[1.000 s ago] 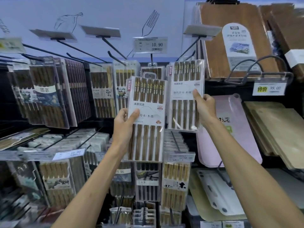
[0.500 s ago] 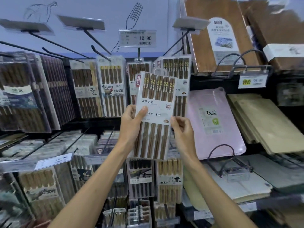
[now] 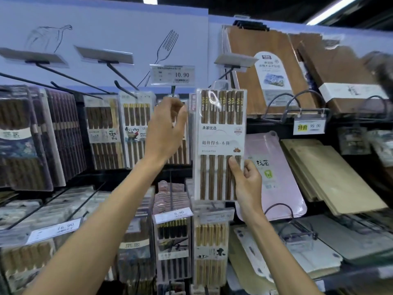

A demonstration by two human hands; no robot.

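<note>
Reaching up from below, the right hand point(image 3: 247, 184) is seen gripping a pack of chopsticks point(image 3: 221, 143) by its lower right edge, with the thumb laid across the front and the fingers behind. The pack is held upright in front of the hanging display, just right of the left hand point(image 3: 168, 128). That hand is raised with its fingers curled beneath a price tag point(image 3: 172, 75); whether anything is pinched there cannot be told. Behind, a pink board point(image 3: 274, 173) is partly covered by the pack.
</note>
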